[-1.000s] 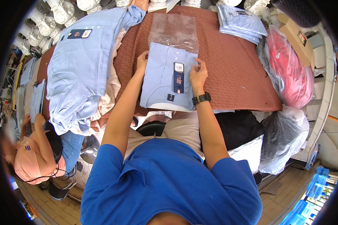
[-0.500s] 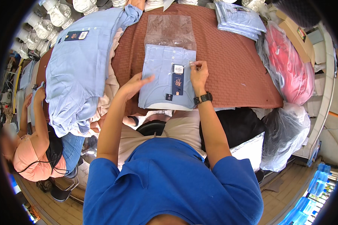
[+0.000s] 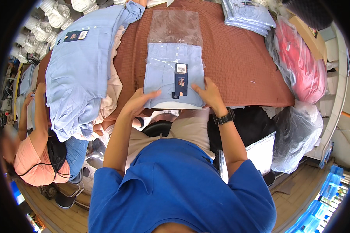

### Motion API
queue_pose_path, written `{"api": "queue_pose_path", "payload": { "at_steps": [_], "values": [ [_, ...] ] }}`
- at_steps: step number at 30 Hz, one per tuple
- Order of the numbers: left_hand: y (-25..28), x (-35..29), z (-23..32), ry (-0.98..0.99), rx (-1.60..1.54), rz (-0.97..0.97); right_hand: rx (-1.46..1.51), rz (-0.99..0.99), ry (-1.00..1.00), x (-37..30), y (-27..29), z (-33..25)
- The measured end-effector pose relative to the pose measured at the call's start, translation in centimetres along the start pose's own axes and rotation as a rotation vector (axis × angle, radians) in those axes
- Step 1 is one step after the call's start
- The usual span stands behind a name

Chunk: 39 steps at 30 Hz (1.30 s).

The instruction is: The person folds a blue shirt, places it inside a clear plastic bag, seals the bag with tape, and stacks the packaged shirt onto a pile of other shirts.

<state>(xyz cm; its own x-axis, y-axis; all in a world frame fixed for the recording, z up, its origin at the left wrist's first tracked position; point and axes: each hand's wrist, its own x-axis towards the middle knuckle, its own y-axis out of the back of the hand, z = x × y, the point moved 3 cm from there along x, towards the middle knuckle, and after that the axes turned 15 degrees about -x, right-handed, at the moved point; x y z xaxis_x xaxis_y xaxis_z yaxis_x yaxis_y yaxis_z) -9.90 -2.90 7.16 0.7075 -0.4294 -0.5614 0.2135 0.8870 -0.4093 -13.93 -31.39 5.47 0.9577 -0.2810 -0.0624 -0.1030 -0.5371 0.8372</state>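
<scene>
A folded light-blue shirt [image 3: 159,75] lies in front of me with its buttons up. A dark hang tag [image 3: 181,85] with a white label rests on its chest. From the shirt's far end a clear plastic bag [image 3: 175,26] stretches flat over the cloth; how much of the shirt it covers is hard to see. My left hand [image 3: 137,101] grips the near left edge, thumb on top. On the near right edge my right hand [image 3: 210,95], below a black wristwatch, holds the shirt the same way. The other fingers of both hands are mostly hidden.
A brown cloth [image 3: 237,66] covers the table. Unbagged blue shirts [image 3: 77,66] are piled at left, bagged shirts [image 3: 247,17] at far right. Red goods in a plastic bag [image 3: 299,62] stand along the right edge. A co-worker in a peach top [image 3: 39,163] sits at left.
My right hand has left the bag's edge beside the tag and come nearer, to the shirt's near right edge. My left hand has moved nearer too and taken hold of the left edge.
</scene>
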Motion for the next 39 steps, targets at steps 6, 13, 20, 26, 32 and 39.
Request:
{"api": "queue_pose_path", "payload": {
  "at_steps": [6, 13, 20, 26, 32, 39],
  "values": [
    [1.3, -0.2, -3.1, -0.06, -0.197, 0.048, 0.495, -0.279, -0.078, -4.8, -0.5, -0.4],
    [-4.2, -1.7, -7.2, -0.281, -0.744, 0.017, 1.277, -0.233, -0.343, -7.0, -2.3, -3.6],
    [-4.9, 0.1, -5.2, -0.119, -0.951, 0.109, 1.304, -0.171, -0.374, -7.1, -1.9, -4.8],
    [-6.7, 1.2, -5.6, -0.36, -0.726, -0.017, 1.295, -0.169, -0.376, -6.9, -1.7, -5.2],
    [-6.8, 2.7, -7.2, -0.281, -0.673, 0.02, 0.507, 0.097, -0.201, -7.1, -1.3, -3.9],
    [-6.0, 3.4, -8.3, -0.338, -0.678, 0.035, -0.339, 0.431, 0.459, -2.8, 2.8, -8.8]
  ]
}}
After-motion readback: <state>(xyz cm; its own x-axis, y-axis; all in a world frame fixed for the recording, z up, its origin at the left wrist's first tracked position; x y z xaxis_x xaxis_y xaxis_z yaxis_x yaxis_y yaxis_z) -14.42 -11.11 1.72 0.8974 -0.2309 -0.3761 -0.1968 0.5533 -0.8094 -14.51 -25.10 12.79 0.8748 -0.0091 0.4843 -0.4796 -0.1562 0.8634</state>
